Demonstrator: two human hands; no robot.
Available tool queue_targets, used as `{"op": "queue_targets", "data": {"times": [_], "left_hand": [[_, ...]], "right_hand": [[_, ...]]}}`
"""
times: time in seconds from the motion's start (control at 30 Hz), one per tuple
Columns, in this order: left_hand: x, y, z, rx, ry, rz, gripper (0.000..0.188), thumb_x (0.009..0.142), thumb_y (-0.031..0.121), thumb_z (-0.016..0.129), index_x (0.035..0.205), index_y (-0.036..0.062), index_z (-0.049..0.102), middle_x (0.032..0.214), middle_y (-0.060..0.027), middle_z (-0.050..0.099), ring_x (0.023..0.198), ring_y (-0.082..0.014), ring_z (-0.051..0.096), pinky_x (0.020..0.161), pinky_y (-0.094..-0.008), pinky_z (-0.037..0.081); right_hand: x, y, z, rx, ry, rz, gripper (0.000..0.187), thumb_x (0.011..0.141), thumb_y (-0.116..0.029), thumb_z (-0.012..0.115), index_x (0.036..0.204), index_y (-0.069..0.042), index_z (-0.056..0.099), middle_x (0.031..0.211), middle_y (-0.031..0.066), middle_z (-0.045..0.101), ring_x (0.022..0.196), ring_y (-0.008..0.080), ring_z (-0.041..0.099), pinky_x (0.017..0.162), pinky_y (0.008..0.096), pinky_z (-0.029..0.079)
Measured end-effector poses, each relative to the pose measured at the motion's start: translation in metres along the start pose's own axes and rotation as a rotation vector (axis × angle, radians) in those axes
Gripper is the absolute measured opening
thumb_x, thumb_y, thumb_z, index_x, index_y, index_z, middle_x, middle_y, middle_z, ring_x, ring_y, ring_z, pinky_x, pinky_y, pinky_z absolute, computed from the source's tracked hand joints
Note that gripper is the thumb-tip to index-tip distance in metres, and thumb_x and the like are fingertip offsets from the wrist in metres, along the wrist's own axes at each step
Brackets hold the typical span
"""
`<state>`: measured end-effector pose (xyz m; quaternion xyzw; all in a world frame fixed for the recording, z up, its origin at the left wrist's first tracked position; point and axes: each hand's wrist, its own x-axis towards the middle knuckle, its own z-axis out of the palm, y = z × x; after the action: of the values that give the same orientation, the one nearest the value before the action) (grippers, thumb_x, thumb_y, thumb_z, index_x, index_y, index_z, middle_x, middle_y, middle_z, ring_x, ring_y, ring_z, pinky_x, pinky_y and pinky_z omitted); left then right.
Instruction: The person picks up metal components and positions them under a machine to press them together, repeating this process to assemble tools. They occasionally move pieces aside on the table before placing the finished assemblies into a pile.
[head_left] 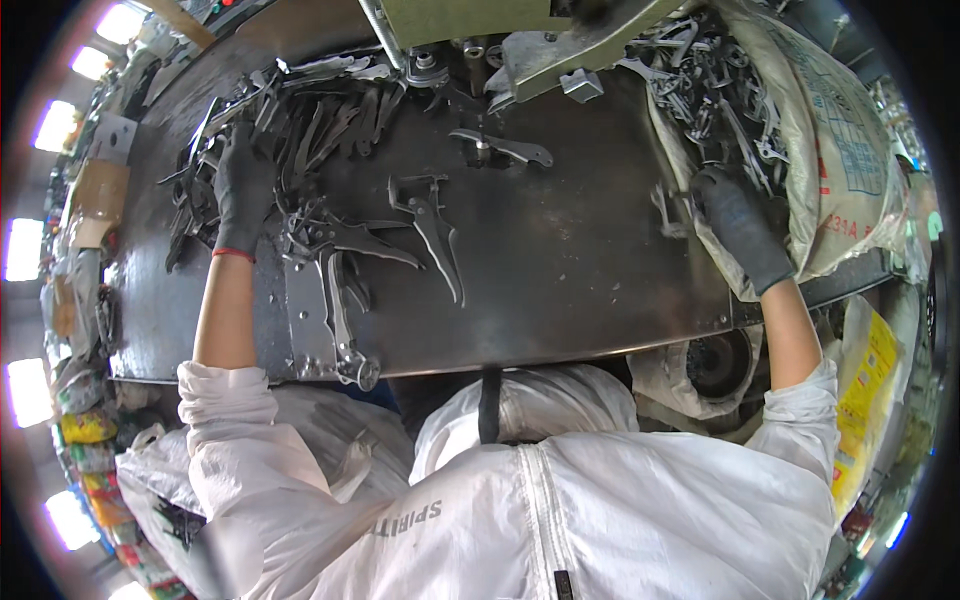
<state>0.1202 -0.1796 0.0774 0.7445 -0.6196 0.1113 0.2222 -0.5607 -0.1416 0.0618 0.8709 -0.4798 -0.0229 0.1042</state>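
My left hand (243,190), in a dark grey glove with a red cuff, reaches into a heap of dark metal handles (335,125) at the left of the bench. Its fingertips blend with the heap, so their grip is unclear. My right hand (740,225), gloved in the same grey, is curled at the near rim of an open sack (810,170) of loose metal parts (712,95). A small blurred metal part (670,211) juts from its left side. Between my hands lie plier-like tools (432,232); one more (340,310) stretches to the front edge.
A green machine (465,20) stands at the far middle of the dark metal bench (580,270). Below its head, one curved metal handle (515,150) lies across a small post. A yellow and white bag (865,400) is at the lower right, and cardboard boxes (103,185) are at the far left.
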Motion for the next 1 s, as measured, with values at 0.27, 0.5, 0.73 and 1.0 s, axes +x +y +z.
{"op": "queue_targets", "data": {"times": [0.27, 0.5, 0.73, 1.0], "left_hand": [[0.006, -0.014, -0.021, 0.202, 0.116, 0.06, 0.03, 0.106, 0.034, 0.047, 0.123, 0.0129, 0.06, 0.108, -0.0246, 0.069, 0.096, -0.0489, 0.065, 0.08, -0.0577, 0.049], [-0.048, 0.067, -0.014, -0.81, -0.378, -0.364, 0.043, 0.107, 0.038, 0.052, 0.124, 0.0012, 0.065, 0.113, -0.0142, 0.07, 0.093, -0.0264, 0.069, 0.078, -0.0364, 0.054], [-0.094, 0.19, -0.011, -1.485, -0.845, -0.574, 0.027, 0.106, 0.017, 0.05, 0.122, 0.0005, 0.064, 0.1, -0.0071, 0.068, 0.084, -0.0129, 0.064, 0.074, -0.0276, 0.053], [-0.087, 0.193, 0.016, -1.433, -0.906, -0.413, 0.025, 0.106, 0.017, 0.048, 0.119, -0.0002, 0.061, 0.093, -0.0099, 0.069, 0.075, -0.0164, 0.066, 0.065, -0.0292, 0.053]], "right_hand": [[0.089, -0.113, -0.022, 0.973, 0.123, 0.238, 0.034, 0.097, -0.024, 0.07, 0.123, -0.003, 0.062, 0.092, 0.0114, 0.069, 0.075, 0.0272, 0.067, 0.072, 0.0366, 0.054], [0.126, -0.165, -0.013, 1.749, 0.187, 0.494, 0.028, 0.096, -0.009, 0.067, 0.121, 0.002, 0.063, 0.089, 0.0036, 0.069, 0.073, 0.0071, 0.063, 0.066, 0.0258, 0.053], [0.168, -0.176, -0.002, 1.606, 0.13, 0.538, 0.031, 0.097, -0.014, 0.068, 0.125, 0.0, 0.063, 0.091, 0.003, 0.069, 0.069, 0.0067, 0.063, 0.059, 0.0223, 0.052], [0.155, -0.202, -0.05, 1.894, -0.052, 0.489, 0.023, 0.101, -0.02, 0.067, 0.118, -0.005, 0.07, 0.098, 0.0014, 0.071, 0.08, 0.0066, 0.065, 0.068, 0.0216, 0.054]]}}
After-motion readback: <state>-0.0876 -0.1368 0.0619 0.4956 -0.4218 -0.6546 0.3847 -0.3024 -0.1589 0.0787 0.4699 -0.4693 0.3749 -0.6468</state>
